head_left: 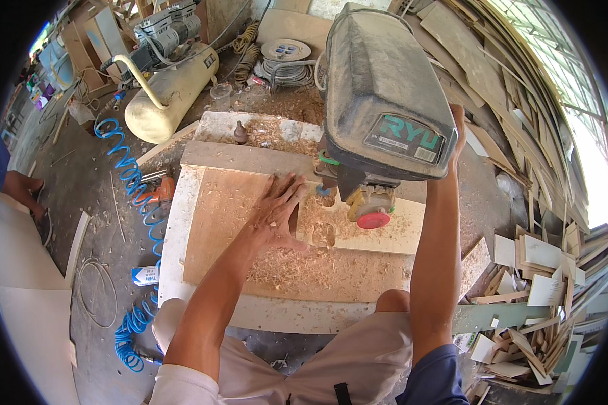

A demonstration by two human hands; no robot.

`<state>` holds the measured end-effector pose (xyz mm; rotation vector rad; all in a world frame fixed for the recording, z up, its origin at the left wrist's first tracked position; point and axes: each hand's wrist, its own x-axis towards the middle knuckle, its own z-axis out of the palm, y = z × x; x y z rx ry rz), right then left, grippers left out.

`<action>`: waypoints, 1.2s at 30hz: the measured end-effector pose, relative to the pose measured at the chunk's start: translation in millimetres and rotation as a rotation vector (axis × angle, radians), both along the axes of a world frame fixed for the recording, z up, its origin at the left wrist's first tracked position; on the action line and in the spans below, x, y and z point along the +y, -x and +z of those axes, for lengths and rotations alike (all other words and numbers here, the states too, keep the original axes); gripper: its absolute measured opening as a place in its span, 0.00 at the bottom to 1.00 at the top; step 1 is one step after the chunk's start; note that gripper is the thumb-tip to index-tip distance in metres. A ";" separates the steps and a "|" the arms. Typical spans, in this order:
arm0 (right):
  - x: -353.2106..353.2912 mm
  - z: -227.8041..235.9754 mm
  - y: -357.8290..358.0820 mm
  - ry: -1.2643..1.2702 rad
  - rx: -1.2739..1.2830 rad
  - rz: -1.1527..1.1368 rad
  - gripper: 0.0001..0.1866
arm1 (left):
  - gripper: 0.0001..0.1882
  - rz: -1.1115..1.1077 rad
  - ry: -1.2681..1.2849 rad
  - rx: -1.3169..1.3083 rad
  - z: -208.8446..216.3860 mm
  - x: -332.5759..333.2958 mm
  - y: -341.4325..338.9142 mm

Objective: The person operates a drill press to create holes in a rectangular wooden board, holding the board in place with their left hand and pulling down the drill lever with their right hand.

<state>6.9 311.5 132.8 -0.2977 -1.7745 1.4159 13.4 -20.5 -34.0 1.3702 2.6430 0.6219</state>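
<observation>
A grey, dusty drill press (385, 81) stands over the work table, its red round switch button (373, 221) facing me. Below its head, a pale wooden board (405, 226) lies on a larger brown base board (216, 216), strewn with shavings. Near the board's left end is a round recess (323, 235). My left hand (275, 212) lies on the wood at that end, fingers stretched out and thumb apart. Raised along the machine's right side, my right hand (458, 131) has its fingers hidden behind the head; whatever it grips cannot be seen.
A cream air compressor (172, 94) stands at the far left, with a coiled blue hose (132, 165) running down beside the table. An orange tool (161, 191) sits at the table's left edge. Wood offcuts (527, 290) pile up on the right. Another person's hand (23, 192) shows far left.
</observation>
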 end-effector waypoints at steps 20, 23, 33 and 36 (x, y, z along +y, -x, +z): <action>-14.7 7.7 -8.6 0.077 -0.027 -0.067 0.15 | 0.75 0.004 0.013 -0.005 1.4 1.8 -0.7; -14.2 7.9 -8.2 0.022 -0.031 -0.078 0.09 | 0.74 0.010 0.027 -0.005 3.5 2.0 -1.4; -27.6 13.1 -13.2 0.312 0.041 -0.003 0.10 | 0.73 0.017 0.054 0.018 -0.3 1.0 -0.2; -14.9 2.4 -13.0 0.090 0.022 -0.056 0.06 | 0.74 0.013 0.060 0.021 0.2 2.9 -0.1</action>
